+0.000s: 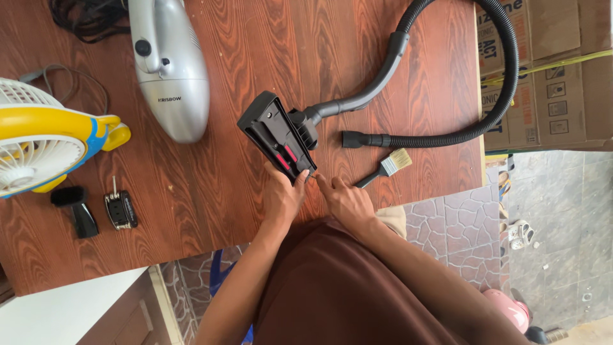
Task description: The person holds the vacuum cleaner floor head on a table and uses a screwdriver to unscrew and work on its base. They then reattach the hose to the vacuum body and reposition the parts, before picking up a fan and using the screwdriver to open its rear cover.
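Note:
A black vacuum floor nozzle with red tabs is tipped up on the brown wooden table, joined to a grey tube and a black ribbed hose. My left hand grips the nozzle's near end. Beside it, my right hand has its fingers curled and its index finger stretched out to the nozzle's near corner. Nothing visible lies in it.
A silver handheld vacuum lies at the back left, a yellow and white fan at the left edge. A small black attachment, a small black tool and a paintbrush lie about. Cardboard boxes stand at the right.

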